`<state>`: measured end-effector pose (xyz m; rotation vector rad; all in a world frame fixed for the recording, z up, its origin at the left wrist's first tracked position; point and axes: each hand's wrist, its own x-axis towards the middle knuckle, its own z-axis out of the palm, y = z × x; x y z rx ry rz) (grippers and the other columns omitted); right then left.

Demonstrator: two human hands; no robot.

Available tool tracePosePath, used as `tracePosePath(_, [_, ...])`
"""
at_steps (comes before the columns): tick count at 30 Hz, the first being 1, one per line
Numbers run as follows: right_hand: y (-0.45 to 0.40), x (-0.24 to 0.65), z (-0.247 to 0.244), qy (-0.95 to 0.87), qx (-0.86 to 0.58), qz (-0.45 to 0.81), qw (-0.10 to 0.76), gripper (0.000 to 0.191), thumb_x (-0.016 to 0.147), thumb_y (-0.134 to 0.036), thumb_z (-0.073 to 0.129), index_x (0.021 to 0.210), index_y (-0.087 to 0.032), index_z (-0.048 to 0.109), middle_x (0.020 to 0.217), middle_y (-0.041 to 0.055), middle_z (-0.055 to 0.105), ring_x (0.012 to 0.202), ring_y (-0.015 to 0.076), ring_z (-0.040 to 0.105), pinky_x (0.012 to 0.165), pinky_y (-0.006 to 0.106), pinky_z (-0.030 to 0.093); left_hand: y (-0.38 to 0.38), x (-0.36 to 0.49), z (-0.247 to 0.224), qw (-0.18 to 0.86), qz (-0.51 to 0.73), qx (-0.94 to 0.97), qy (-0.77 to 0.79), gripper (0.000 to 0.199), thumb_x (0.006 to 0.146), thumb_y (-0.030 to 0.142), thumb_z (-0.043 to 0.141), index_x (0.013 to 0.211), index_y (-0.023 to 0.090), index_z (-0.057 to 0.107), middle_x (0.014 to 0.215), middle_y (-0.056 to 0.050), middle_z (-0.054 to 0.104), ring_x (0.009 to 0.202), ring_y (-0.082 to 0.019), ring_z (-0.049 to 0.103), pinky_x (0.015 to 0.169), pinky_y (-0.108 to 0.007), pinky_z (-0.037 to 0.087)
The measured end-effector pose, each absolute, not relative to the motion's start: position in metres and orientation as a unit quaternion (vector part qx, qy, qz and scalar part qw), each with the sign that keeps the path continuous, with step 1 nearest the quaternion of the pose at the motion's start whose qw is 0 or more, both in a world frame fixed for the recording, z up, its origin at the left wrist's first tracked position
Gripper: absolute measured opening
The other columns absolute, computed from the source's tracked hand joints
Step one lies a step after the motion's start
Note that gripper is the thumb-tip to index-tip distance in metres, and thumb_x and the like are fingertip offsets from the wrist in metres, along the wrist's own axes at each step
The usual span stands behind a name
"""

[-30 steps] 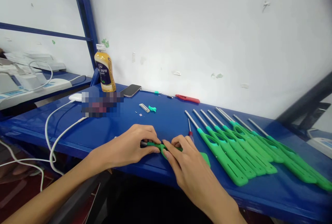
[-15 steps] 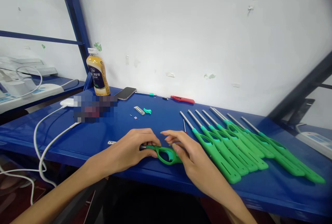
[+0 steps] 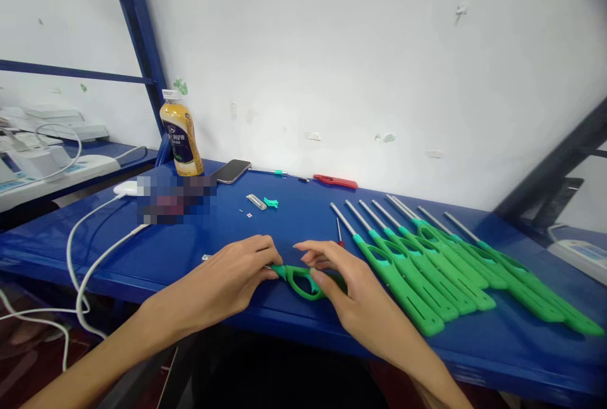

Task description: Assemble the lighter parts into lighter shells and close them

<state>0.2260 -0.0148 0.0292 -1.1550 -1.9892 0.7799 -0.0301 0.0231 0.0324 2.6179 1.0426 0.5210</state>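
A green long-nosed gas lighter (image 3: 306, 286) lies crosswise near the table's front edge, its nose pointing left. My left hand (image 3: 241, 270) is closed in a pinch around the metal nose by the turquoise collar, hiding most of the rod. My right hand (image 3: 344, 279) is loosely curled around the handle end, thumb against the body beside the trigger loop and index finger raised. Its palm covers the rear of the handle. To the right, several similar green lighters (image 3: 401, 286) lie side by side, noses toward the wall. A small screwdriver (image 3: 340, 235) rests just beyond my right hand.
Near the wall are a red lighter casing (image 3: 335, 181), a phone (image 3: 232, 171) and a yellow drink bottle (image 3: 181, 137). A clear tank piece (image 3: 257, 201) and a turquoise trigger piece (image 3: 271, 203) lie mid-table. White cables (image 3: 78, 270) hang over the left front edge.
My left hand has shifted slightly left, off the front of the green body and onto the nose, uncovering the turquoise collar. My right hand stays at the handle, its thumb a little farther left.
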Motion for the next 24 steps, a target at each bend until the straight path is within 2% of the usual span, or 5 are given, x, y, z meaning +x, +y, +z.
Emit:
tracePosePath(4, [-0.017, 0.223, 0.030, -0.776, -0.472, 0.283, 0.309, 0.052, 0.097, -0.022, 0.072, 0.143, -0.043, 0.058, 0.129, -0.0030, 0.069, 0.123, 0.0210, 0.064, 0.111, 0.041, 0.049, 0.022, -0.026, 0.029, 0.115, 0.179, 0.913, 0.349, 0.021, 0.111, 0.016, 0.042, 0.114, 0.022, 0.062, 0.114, -0.004, 0.062, 0.101, -0.021, 0.062, 0.088, -0.035, 0.045])
tracePosePath(10, [-0.020, 0.221, 0.032, -0.792, -0.489, 0.247, 0.269, 0.051, 0.099, -0.026, 0.071, 0.144, -0.045, 0.056, 0.140, -0.0040, 0.069, 0.132, 0.0238, 0.062, 0.115, 0.046, 0.047, 0.021, -0.026, 0.029, 0.108, 0.160, 0.916, 0.352, 0.019, 0.112, 0.014, 0.040, 0.111, 0.022, 0.057, 0.111, -0.002, 0.060, 0.099, -0.021, 0.059, 0.089, -0.035, 0.043])
tracePosePath(18, [-0.026, 0.219, 0.023, -0.817, -0.494, 0.156, 0.254, 0.054, 0.102, -0.034, 0.067, 0.154, -0.030, 0.051, 0.147, 0.0066, 0.065, 0.138, 0.0300, 0.059, 0.116, 0.053, 0.049, 0.014, -0.028, 0.015, -0.009, 0.171, 0.919, 0.354, 0.035, 0.107, 0.005, 0.043, 0.134, 0.025, 0.051, 0.122, -0.003, 0.063, 0.112, -0.025, 0.057, 0.105, -0.044, 0.038])
tracePosePath(22, [-0.026, 0.220, 0.020, -0.824, -0.491, 0.145, 0.243, 0.051, 0.104, -0.036, 0.065, 0.153, -0.026, 0.054, 0.146, 0.0079, 0.066, 0.138, 0.0313, 0.059, 0.116, 0.055, 0.048, 0.013, -0.020, 0.018, -0.045, 0.167, 0.921, 0.348, 0.020, 0.110, 0.016, 0.048, 0.126, 0.024, 0.056, 0.108, -0.004, 0.065, 0.101, -0.027, 0.060, 0.095, -0.044, 0.045])
tracePosePath(24, [-0.026, 0.221, 0.018, -0.815, -0.497, 0.152, 0.255, 0.056, 0.102, -0.036, 0.068, 0.155, -0.030, 0.051, 0.146, 0.0061, 0.067, 0.137, 0.0303, 0.060, 0.116, 0.054, 0.049, 0.013, -0.018, 0.020, -0.076, 0.160, 0.925, 0.335, 0.023, 0.106, 0.010, 0.048, 0.123, 0.022, 0.058, 0.103, -0.005, 0.065, 0.095, -0.027, 0.061, 0.086, -0.042, 0.048])
